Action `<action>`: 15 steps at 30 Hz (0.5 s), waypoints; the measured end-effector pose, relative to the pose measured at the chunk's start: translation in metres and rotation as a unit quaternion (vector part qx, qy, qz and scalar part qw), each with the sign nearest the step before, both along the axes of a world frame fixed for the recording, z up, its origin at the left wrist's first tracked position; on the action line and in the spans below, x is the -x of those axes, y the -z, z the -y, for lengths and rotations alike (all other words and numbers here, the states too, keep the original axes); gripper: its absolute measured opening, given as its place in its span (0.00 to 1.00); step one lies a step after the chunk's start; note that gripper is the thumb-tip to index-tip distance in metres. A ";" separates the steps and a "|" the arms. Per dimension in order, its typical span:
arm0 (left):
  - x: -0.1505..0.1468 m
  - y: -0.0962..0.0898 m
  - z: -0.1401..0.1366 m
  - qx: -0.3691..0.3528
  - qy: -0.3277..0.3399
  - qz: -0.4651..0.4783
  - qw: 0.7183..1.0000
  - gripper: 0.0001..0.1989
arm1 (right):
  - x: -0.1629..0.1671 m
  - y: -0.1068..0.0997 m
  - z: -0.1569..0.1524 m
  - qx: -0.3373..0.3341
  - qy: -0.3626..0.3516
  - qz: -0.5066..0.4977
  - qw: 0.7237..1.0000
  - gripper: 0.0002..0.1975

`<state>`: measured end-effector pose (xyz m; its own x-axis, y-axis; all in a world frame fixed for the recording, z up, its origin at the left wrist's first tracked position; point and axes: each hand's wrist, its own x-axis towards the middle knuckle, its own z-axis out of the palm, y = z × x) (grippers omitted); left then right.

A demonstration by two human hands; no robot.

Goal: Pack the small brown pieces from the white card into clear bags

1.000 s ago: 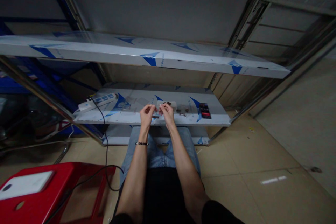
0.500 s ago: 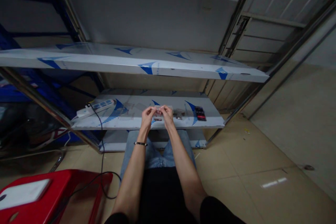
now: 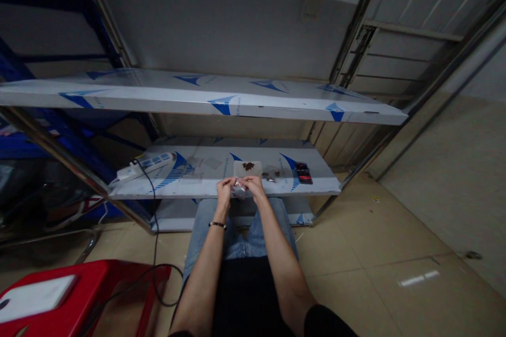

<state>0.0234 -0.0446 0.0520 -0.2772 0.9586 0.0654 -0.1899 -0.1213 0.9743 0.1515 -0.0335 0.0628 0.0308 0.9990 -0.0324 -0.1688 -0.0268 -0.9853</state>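
Near the front edge of the lower shelf [image 3: 205, 184], my left hand [image 3: 225, 186] and my right hand [image 3: 253, 184] are both closed on a small clear plastic bag [image 3: 239, 187]. Something pinkish or copper-coloured shows inside it, too small to name. Just behind my fingers lies a whitish sheet [image 3: 239, 167], with a little heap of dark brown pieces [image 3: 248, 166] on it. To the right of my right hand are a few small shiny pieces [image 3: 271, 179], some on or in what looks like clear plastic.
A white power strip [image 3: 146, 164] with a black cable lies at the shelf's left. A blurred-out dark and red item [image 3: 303, 172] is at the right. The upper shelf [image 3: 237, 108] spans above my hands. A red stool [image 3: 90, 279] holding a white phone-like slab [image 3: 35, 297] stands lower left.
Both hands have come down and toward me with the plastic bag, to the shelf's front edge. The sheet with the brown pieces, hidden behind them before, is now visible.
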 end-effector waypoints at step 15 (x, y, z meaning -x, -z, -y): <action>-0.013 -0.002 -0.001 0.022 0.043 0.107 0.993 0.19 | -0.014 0.002 0.002 0.017 -0.016 -0.088 0.996 0.20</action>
